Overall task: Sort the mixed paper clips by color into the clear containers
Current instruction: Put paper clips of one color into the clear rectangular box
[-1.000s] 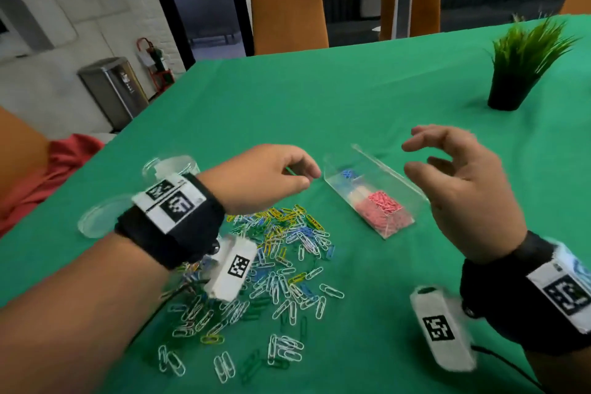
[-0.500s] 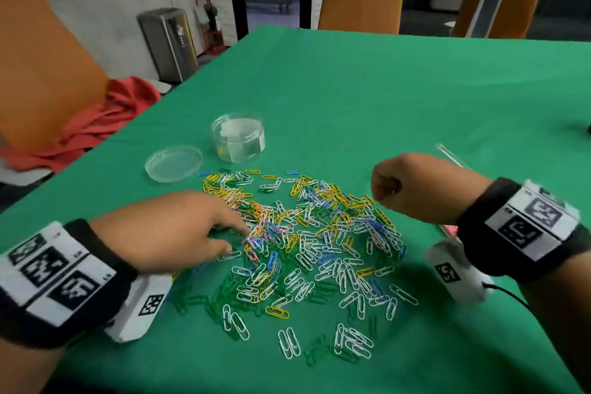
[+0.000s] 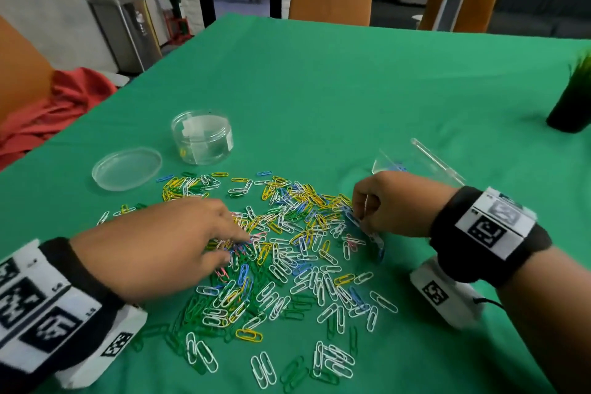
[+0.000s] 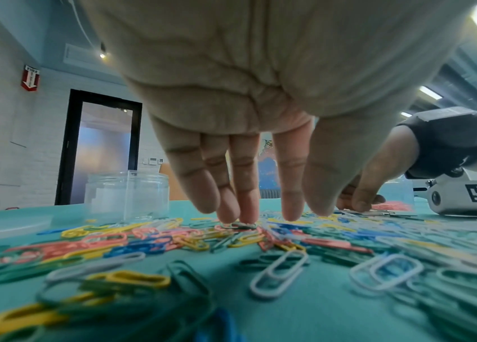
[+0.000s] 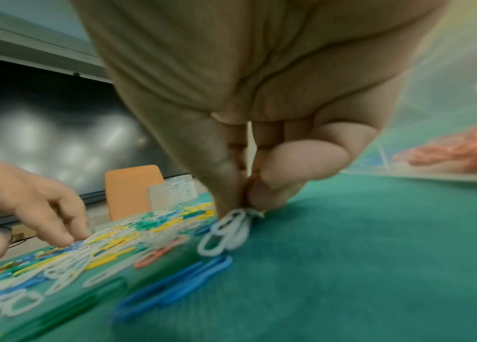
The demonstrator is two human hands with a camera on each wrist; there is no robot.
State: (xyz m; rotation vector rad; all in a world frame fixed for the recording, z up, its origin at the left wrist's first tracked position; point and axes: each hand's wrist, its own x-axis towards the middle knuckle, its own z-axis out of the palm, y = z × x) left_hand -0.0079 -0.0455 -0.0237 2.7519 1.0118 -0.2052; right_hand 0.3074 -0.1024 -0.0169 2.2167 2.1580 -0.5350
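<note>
Right hand (image 5: 260,148), at mid-right of the head view, pinches what look like two white paper clips (image 5: 228,231), blurred, at the right edge of the mixed clip pile (image 3: 287,249). Left hand (image 3: 166,243) at lower left lies with straight fingers (image 4: 245,203) touching the pile. Round clear jar (image 3: 202,137) stands upper left; the rectangular clear container (image 3: 415,163) sits behind the right hand.

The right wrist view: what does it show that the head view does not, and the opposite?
Only the right wrist view shows what the right hand pinches: white paper clips between thumb and fingertips, low over the green cloth.

Only the head view shows the flat clear lid beside the round clear jar, and the potted plant.

Both show the mixed clip pile, the jar, and the left hand touching the pile.
</note>
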